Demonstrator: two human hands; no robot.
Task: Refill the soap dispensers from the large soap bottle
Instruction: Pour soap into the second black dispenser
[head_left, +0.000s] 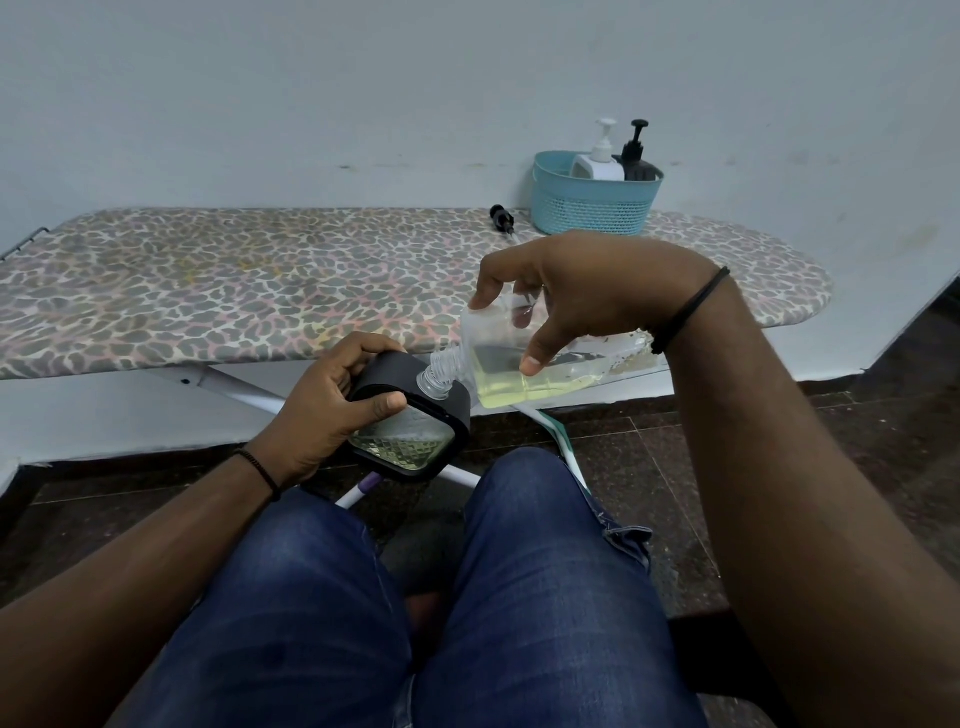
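My right hand (587, 296) grips the large clear soap bottle (519, 379), tipped on its side with pale yellow soap pooled along its lower wall. Its threaded neck points left and rests at the opening of a square dispenser (415, 431) with a black top and a patterned glass body holding some yellowish liquid. My left hand (332, 405) holds that dispenser, tilted, above my lap. A black pump head (503, 218) lies loose on the ironing board.
A leopard-print ironing board (260, 291) spans the view in front of my knees. A blue basket (592, 202) at its back right holds a white pump dispenser (600, 156) and a black one (638, 156). A wall stands right behind.
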